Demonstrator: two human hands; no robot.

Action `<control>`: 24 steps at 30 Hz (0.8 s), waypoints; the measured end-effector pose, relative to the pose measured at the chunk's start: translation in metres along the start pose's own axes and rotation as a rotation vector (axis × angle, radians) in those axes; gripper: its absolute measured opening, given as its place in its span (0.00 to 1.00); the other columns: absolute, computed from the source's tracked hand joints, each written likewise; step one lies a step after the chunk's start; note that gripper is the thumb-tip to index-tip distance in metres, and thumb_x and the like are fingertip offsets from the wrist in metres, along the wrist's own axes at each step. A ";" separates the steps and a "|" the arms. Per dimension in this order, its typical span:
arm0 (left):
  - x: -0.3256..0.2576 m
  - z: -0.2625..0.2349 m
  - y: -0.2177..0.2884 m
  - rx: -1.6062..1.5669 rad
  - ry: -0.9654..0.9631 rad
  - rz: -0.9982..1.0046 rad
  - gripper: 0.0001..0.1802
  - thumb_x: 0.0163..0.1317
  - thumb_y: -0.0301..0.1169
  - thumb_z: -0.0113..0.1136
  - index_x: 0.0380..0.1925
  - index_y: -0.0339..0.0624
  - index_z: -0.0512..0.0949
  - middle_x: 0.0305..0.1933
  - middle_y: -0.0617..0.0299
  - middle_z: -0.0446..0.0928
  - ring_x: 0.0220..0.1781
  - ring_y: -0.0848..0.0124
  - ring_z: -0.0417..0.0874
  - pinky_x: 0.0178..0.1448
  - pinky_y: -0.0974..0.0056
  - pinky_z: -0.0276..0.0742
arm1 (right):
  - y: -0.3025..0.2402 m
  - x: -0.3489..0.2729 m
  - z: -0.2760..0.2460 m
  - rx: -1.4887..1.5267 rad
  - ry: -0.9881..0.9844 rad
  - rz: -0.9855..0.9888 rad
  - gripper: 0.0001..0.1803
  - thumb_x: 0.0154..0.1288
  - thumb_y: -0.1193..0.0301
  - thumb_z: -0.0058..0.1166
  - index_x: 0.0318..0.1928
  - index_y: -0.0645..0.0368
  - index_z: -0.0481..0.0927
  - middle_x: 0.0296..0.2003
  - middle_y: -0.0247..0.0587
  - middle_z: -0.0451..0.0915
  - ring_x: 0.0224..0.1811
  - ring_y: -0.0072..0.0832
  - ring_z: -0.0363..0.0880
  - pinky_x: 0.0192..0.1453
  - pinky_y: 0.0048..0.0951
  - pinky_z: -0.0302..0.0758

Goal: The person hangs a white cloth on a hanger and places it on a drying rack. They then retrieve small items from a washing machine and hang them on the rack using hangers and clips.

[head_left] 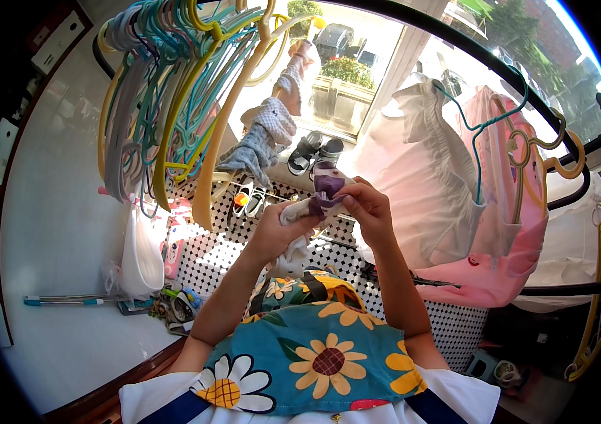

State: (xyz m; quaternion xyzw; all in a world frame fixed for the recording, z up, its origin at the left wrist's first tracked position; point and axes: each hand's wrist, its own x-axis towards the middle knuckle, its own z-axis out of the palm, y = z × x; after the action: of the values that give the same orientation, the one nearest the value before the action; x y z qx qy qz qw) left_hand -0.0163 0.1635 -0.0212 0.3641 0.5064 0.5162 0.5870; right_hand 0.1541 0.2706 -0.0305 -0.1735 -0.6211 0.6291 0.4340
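Note:
Both of my hands meet in the middle, in front of my chest, on a small white and purple piece of cloth [329, 181]; bunched as it is, I cannot tell if it is a sock. My left hand [277, 230] is closed round its lower white part, and some white fabric hangs below. The fingers of my right hand [368, 210] pinch its purple edge from the right. Above and left of them, grey and white knitted pieces [270, 121] hang from the rack. A teal and flowered apron [300, 360] covers my front.
Many coloured hangers [173, 120] crowd the rack's left side. On the right hang a white garment [435, 169] and a pink one [502, 244]. Shoes [307, 152] stand by the glass door. A white plastic tub [143, 251] is at the left, above the tiled floor [205, 265].

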 end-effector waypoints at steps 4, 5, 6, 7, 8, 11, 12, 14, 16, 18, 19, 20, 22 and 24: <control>-0.002 0.002 -0.007 -0.079 0.088 0.081 0.14 0.58 0.31 0.63 0.41 0.35 0.77 0.30 0.65 0.78 0.29 0.81 0.77 0.33 0.74 0.74 | -0.004 -0.002 0.009 -0.060 0.264 -0.077 0.04 0.64 0.81 0.48 0.37 0.64 0.77 0.33 0.31 0.69 0.34 0.17 0.68 0.39 0.16 0.65; -0.001 0.000 -0.008 -0.105 0.126 0.099 0.14 0.58 0.31 0.63 0.41 0.35 0.77 0.30 0.65 0.78 0.29 0.80 0.77 0.33 0.74 0.74 | -0.005 -0.003 0.010 -0.061 0.276 -0.077 0.04 0.64 0.81 0.48 0.37 0.64 0.77 0.33 0.31 0.69 0.33 0.17 0.68 0.39 0.16 0.65; 0.001 -0.003 -0.009 -0.082 0.239 0.108 0.16 0.57 0.32 0.64 0.42 0.35 0.77 0.32 0.64 0.79 0.31 0.80 0.78 0.33 0.73 0.75 | -0.006 -0.004 0.010 -0.093 0.221 -0.087 0.05 0.63 0.83 0.48 0.37 0.63 0.77 0.32 0.31 0.69 0.32 0.16 0.67 0.37 0.16 0.64; 0.002 -0.007 -0.009 -0.158 0.181 0.138 0.17 0.57 0.33 0.65 0.43 0.35 0.76 0.33 0.63 0.79 0.32 0.80 0.78 0.34 0.73 0.75 | -0.007 -0.005 0.009 -0.110 0.186 -0.082 0.05 0.63 0.83 0.48 0.36 0.63 0.77 0.31 0.31 0.69 0.32 0.17 0.67 0.36 0.16 0.64; 0.004 -0.011 -0.009 -0.221 0.133 0.115 0.18 0.56 0.33 0.65 0.44 0.35 0.76 0.34 0.63 0.79 0.33 0.79 0.79 0.35 0.72 0.76 | -0.007 -0.006 0.009 -0.126 0.149 -0.077 0.05 0.62 0.83 0.48 0.36 0.63 0.77 0.31 0.31 0.69 0.32 0.17 0.67 0.36 0.16 0.63; 0.007 -0.012 -0.012 -0.210 0.009 0.130 0.23 0.54 0.36 0.68 0.46 0.34 0.75 0.35 0.63 0.79 0.36 0.79 0.79 0.39 0.71 0.77 | -0.006 -0.006 0.005 -0.160 0.074 -0.047 0.06 0.60 0.84 0.50 0.36 0.63 0.77 0.29 0.32 0.70 0.30 0.17 0.67 0.34 0.17 0.63; 0.007 -0.009 -0.014 -0.148 -0.020 0.125 0.23 0.54 0.36 0.68 0.46 0.34 0.75 0.35 0.63 0.79 0.36 0.79 0.79 0.39 0.71 0.77 | -0.005 -0.005 0.004 -0.161 0.035 -0.049 0.06 0.59 0.84 0.50 0.36 0.63 0.78 0.29 0.32 0.70 0.30 0.17 0.67 0.33 0.17 0.63; 0.006 -0.004 -0.018 -0.058 -0.029 0.127 0.18 0.55 0.32 0.65 0.44 0.34 0.76 0.34 0.62 0.80 0.35 0.78 0.80 0.36 0.72 0.77 | -0.005 -0.003 0.004 -0.194 -0.024 -0.071 0.09 0.58 0.85 0.51 0.39 0.63 0.78 0.30 0.33 0.71 0.30 0.17 0.68 0.33 0.18 0.64; 0.005 -0.002 -0.019 -0.217 0.096 0.080 0.14 0.56 0.29 0.60 0.42 0.35 0.76 0.32 0.62 0.79 0.32 0.76 0.80 0.35 0.72 0.78 | -0.006 -0.001 0.004 -0.252 -0.046 -0.150 0.15 0.57 0.85 0.52 0.45 0.62 0.77 0.32 0.33 0.74 0.31 0.17 0.70 0.33 0.18 0.66; 0.005 -0.002 -0.020 -0.468 0.243 0.027 0.10 0.59 0.27 0.54 0.40 0.37 0.76 0.29 0.63 0.78 0.26 0.75 0.80 0.30 0.70 0.78 | -0.010 -0.002 0.006 -0.037 0.111 0.043 0.21 0.57 0.86 0.52 0.52 0.61 0.73 0.36 0.35 0.75 0.34 0.17 0.71 0.35 0.19 0.69; 0.005 -0.002 -0.020 -0.486 0.292 0.027 0.10 0.59 0.27 0.53 0.40 0.37 0.76 0.29 0.63 0.78 0.25 0.75 0.80 0.29 0.69 0.79 | -0.012 -0.002 0.007 0.079 0.194 0.120 0.25 0.56 0.86 0.53 0.56 0.61 0.71 0.37 0.35 0.76 0.35 0.18 0.72 0.36 0.19 0.71; 0.006 -0.003 -0.020 -0.502 0.362 -0.006 0.09 0.59 0.27 0.53 0.40 0.37 0.76 0.28 0.63 0.78 0.25 0.74 0.80 0.28 0.69 0.79 | -0.015 -0.003 0.006 0.121 0.154 0.146 0.31 0.56 0.85 0.53 0.62 0.59 0.64 0.42 0.37 0.76 0.38 0.18 0.74 0.39 0.20 0.73; 0.006 -0.002 -0.020 -0.515 0.453 -0.054 0.10 0.59 0.27 0.53 0.40 0.38 0.75 0.29 0.62 0.78 0.25 0.74 0.80 0.25 0.68 0.79 | -0.019 -0.006 0.007 0.301 0.093 0.210 0.31 0.56 0.85 0.54 0.62 0.59 0.64 0.44 0.38 0.75 0.40 0.18 0.74 0.39 0.19 0.73; 0.007 0.003 -0.022 -0.535 0.406 0.009 0.10 0.60 0.27 0.53 0.42 0.38 0.75 0.30 0.62 0.78 0.26 0.74 0.80 0.27 0.69 0.79 | -0.019 -0.009 0.011 0.370 0.106 0.262 0.26 0.59 0.81 0.54 0.59 0.60 0.68 0.42 0.38 0.77 0.39 0.18 0.75 0.39 0.19 0.74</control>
State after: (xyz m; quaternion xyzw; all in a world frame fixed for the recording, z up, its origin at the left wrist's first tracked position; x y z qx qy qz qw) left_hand -0.0087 0.1658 -0.0433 0.0890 0.4578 0.6955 0.5466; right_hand 0.1571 0.2541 -0.0141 -0.2029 -0.4434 0.7733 0.4053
